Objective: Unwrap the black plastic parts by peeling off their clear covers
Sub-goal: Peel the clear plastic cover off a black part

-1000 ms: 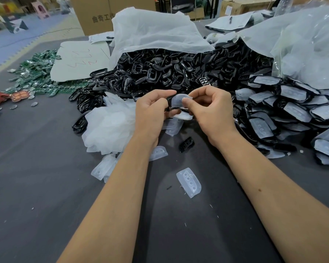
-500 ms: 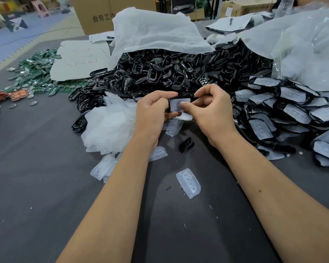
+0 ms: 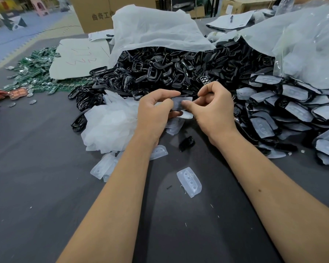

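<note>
Head view: both hands meet above the middle of the dark grey worktop [image 3: 36, 186], in front of a large heap of black plastic parts [image 3: 169, 73]. The left hand [image 3: 152, 112] has its grip clamped on one black part [image 3: 179, 97], thumb on top and fingers curled beneath; only a thin black edge of the part shows above the clear cover [image 3: 179, 103] that lies over its face. The right hand [image 3: 215, 109] pinches this cover at its right end, thumb tip pressed on the film, the other fingers curled in. A second clear piece [image 3: 186, 115] shows just below the held part, touching the left fingertips. To the right lies a pile of covered parts [image 3: 292, 111], black shells with clear film on top. To the left of the left hand sits a mound of loose clear covers [image 3: 110, 124], with more lying flat beside the left forearm. A single peeled cover [image 3: 189, 181] lies between the forearms, and a small bare black part [image 3: 187, 142] lies near the right wrist. White bags [image 3: 152, 29] drape over the back of the heap. Green circuit boards [image 3: 36, 71] are scattered at far left.
</note>
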